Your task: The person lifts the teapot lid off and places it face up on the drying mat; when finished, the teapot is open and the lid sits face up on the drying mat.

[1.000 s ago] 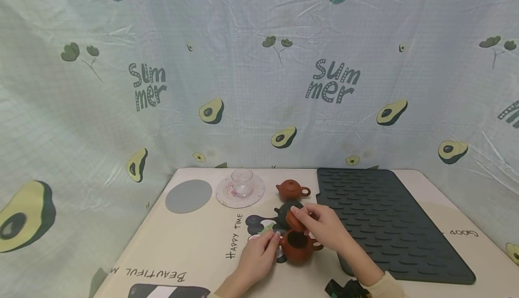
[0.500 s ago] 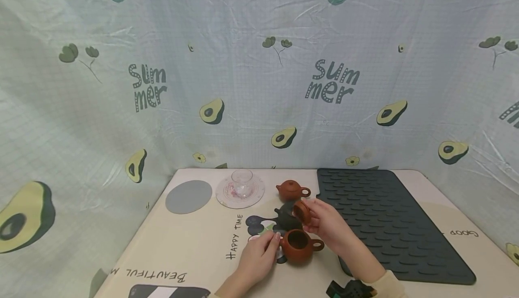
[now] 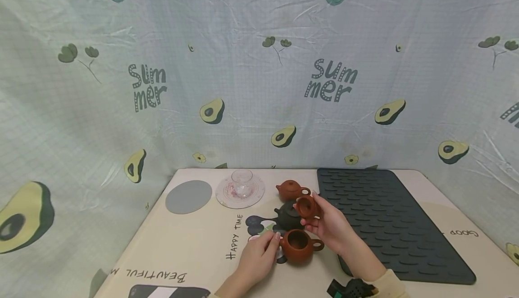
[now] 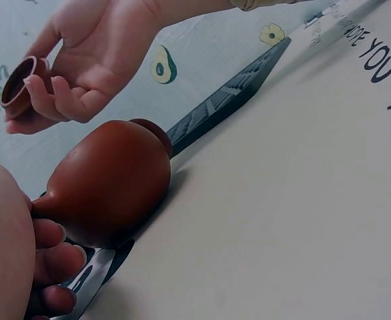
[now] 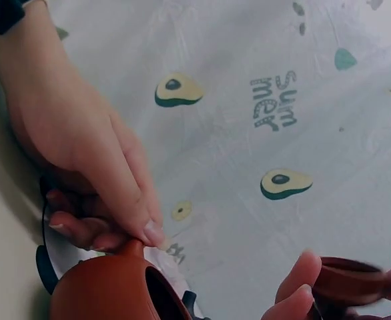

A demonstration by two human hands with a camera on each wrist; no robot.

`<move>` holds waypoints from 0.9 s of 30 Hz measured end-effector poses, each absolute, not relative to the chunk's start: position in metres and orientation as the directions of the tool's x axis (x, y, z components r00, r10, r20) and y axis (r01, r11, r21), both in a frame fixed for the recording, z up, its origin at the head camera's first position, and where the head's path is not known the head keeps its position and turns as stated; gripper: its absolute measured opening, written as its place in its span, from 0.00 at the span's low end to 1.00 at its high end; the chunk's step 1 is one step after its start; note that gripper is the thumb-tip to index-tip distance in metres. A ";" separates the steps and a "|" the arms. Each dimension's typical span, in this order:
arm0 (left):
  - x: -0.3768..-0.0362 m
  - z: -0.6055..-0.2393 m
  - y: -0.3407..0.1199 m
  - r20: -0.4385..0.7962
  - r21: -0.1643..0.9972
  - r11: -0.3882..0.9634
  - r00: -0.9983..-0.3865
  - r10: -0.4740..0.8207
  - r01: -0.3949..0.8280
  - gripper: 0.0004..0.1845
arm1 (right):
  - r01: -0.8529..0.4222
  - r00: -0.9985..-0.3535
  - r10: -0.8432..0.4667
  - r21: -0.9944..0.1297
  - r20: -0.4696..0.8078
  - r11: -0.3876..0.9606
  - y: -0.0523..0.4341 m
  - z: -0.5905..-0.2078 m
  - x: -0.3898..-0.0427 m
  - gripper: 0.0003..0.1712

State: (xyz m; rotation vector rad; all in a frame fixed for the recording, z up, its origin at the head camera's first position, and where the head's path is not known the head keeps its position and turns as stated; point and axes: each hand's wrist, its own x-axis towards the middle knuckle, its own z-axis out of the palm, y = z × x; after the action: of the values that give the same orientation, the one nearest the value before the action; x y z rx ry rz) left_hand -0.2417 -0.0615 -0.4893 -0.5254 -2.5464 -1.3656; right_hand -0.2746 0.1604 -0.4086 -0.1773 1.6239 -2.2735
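A glossy reddish-brown teapot (image 3: 299, 252) stood upright on the pale table (image 3: 182, 239), rounded in the belly and uncovered, its dark round mouth facing up, its looped handle pointing to the person's right and its short spout pinched between the thumb and fingers of the left hand (image 3: 258, 255). Its small round lid (image 3: 306, 207), of the same reddish brown, was held in the fingers of the right hand (image 3: 330, 226), raised clear of the pot and tilted so that its hollow underside showed.
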 end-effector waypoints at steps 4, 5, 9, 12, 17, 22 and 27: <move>-0.242 -0.489 -0.062 0.338 0.765 0.504 -0.916 0.214 0.400 0.18 | 0.156 -0.957 -0.277 -0.959 -0.088 -0.236 0.161 -0.408 -0.277 0.25; -0.242 -0.489 -0.062 0.335 0.766 0.504 -0.917 0.214 0.398 0.18 | 0.139 -0.965 -0.250 -0.967 -0.084 -0.212 0.162 -0.408 -0.279 0.24; -0.242 -0.489 -0.062 0.331 0.766 0.510 -0.920 0.210 0.392 0.19 | 0.057 -0.991 -0.121 -0.997 -0.050 -0.056 0.172 -0.409 -0.285 0.24; -0.243 -0.490 -0.062 0.332 0.765 0.510 -0.919 0.211 0.394 0.19 | 0.019 -0.999 -0.044 -0.998 -0.021 0.061 0.185 -0.411 -0.291 0.29; -0.243 -0.490 -0.061 0.344 0.757 0.515 -0.915 0.211 0.403 0.19 | 0.005 -0.999 0.044 -0.985 0.003 0.174 0.205 -0.416 -0.299 0.39; -0.243 -0.490 -0.061 0.349 0.754 0.518 -0.914 0.206 0.404 0.19 | 0.012 -0.995 0.100 -0.972 0.012 0.236 0.224 -0.423 -0.307 0.44; -0.243 -0.491 -0.061 0.345 0.756 0.517 -0.916 0.205 0.401 0.19 | -0.017 -0.987 0.147 -0.944 0.069 0.330 0.243 -0.430 -0.309 0.44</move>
State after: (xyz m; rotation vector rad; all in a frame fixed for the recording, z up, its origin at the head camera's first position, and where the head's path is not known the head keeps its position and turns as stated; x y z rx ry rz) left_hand -0.2430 -0.0611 -0.4910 -0.5165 -2.5457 -1.3516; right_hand -0.3087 0.2431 -0.4295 0.1323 2.6744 -1.9007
